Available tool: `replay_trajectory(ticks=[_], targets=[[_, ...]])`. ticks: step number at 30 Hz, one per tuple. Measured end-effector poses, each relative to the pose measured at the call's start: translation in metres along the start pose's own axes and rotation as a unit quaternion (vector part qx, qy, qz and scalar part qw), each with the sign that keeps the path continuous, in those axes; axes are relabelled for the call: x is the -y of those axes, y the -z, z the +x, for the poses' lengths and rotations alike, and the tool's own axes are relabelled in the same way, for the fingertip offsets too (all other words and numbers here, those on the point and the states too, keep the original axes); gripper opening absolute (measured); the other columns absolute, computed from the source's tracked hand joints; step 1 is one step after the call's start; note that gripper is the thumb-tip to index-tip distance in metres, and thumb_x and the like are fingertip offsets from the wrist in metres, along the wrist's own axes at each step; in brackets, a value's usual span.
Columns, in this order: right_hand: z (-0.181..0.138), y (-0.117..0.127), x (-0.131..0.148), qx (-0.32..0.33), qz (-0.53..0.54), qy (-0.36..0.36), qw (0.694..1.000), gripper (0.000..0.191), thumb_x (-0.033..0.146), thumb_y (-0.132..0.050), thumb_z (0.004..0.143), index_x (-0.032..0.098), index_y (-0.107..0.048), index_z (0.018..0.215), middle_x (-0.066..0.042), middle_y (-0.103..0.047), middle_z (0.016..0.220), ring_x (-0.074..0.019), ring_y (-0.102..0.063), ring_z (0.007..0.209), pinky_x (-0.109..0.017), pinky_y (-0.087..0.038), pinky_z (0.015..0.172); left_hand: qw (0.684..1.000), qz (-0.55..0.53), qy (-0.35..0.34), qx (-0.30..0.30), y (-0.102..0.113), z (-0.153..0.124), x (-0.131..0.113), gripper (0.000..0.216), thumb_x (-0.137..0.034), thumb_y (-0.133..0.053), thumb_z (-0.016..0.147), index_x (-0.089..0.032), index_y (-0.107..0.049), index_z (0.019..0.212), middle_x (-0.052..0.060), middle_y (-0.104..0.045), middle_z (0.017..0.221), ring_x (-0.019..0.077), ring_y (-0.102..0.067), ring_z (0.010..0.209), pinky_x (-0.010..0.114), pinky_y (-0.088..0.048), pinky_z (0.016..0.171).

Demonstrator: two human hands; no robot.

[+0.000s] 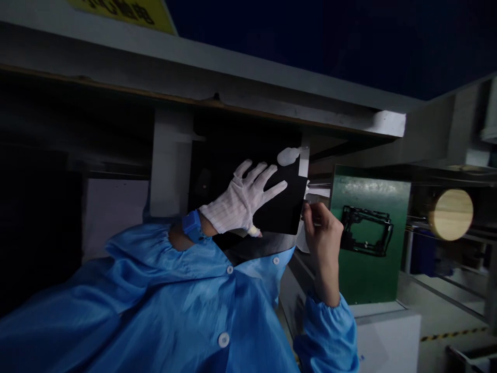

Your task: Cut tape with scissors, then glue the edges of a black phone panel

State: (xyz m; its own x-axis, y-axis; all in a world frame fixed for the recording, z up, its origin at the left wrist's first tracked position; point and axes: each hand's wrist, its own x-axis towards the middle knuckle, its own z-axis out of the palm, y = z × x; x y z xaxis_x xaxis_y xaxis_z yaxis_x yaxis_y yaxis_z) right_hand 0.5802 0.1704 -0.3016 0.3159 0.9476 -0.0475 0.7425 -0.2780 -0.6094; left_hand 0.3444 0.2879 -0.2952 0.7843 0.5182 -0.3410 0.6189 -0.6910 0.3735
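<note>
My left hand, in a white striped glove with a blue wrist strap, lies with fingers spread over a flat black panel. Its thumb stretches along the panel's near edge, the thumb tip bare. My right hand is bare, thumb and fingers pinched together at the panel's right edge. What sits between those fingertips is too small and dark to make out. Beyond the left fingers lies a white rounded piece, beside a pale strip near the panel's far right corner.
To the right, a green board carries a thin black rectangular frame. A round wooden disc is farther right. A long grey ledge crosses ahead of my hands. A pale upright block stands left of the panel.
</note>
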Motion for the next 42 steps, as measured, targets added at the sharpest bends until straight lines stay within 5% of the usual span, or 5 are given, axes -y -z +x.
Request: replay_trajectory(ticks=[9,21,30,42], targets=[[-0.003,0.0,0.003,0.026,-0.195,0.022,0.98,0.032,0.037,-0.054,0.117,0.027,-0.056,0.087,-0.003,-0.069,0.078,-0.0176,-0.051,0.063,-0.032,-0.021,0.062,1.0,0.023,0.003,0.002,0.007,-0.003,-0.006,0.143,-0.065,-0.109,0.083,-0.023,-0.032,0.196,0.026,-0.018,0.204,0.0558,-0.025,0.187,0.079,-0.015,0.152],[-0.005,-0.007,0.008,0.032,-0.186,0.016,0.982,0.028,0.029,-0.054,0.117,0.027,-0.058,0.089,-0.004,-0.07,0.08,-0.0189,-0.056,0.063,-0.034,-0.023,0.062,0.999,0.018,0.015,0.039,0.01,0.001,-0.007,0.148,-0.067,-0.11,0.081,-0.023,-0.029,0.197,0.026,-0.013,0.205,0.0571,-0.021,0.188,0.08,-0.014,0.152],[-0.003,-0.007,0.005,0.041,-0.154,0.004,0.987,0.03,0.03,-0.053,0.116,0.028,-0.053,0.086,-0.003,-0.066,0.077,-0.0186,-0.052,0.062,-0.034,-0.025,0.064,1.0,0.016,-0.01,0.013,0.004,0.001,-0.002,0.146,-0.073,-0.106,0.083,-0.021,-0.031,0.196,0.029,-0.017,0.203,0.0598,-0.026,0.184,0.081,-0.015,0.148],[-0.001,-0.008,-0.002,0.014,-0.063,0.021,0.998,0.042,0.043,-0.048,0.121,0.031,-0.036,0.082,0.003,-0.05,0.066,-0.0158,-0.042,0.057,-0.031,-0.031,0.061,1.0,0.021,-0.002,-0.005,0.004,-0.003,-0.006,0.137,-0.058,-0.108,0.086,-0.016,-0.035,0.194,0.031,-0.022,0.202,0.0573,-0.028,0.183,0.08,-0.017,0.148]])
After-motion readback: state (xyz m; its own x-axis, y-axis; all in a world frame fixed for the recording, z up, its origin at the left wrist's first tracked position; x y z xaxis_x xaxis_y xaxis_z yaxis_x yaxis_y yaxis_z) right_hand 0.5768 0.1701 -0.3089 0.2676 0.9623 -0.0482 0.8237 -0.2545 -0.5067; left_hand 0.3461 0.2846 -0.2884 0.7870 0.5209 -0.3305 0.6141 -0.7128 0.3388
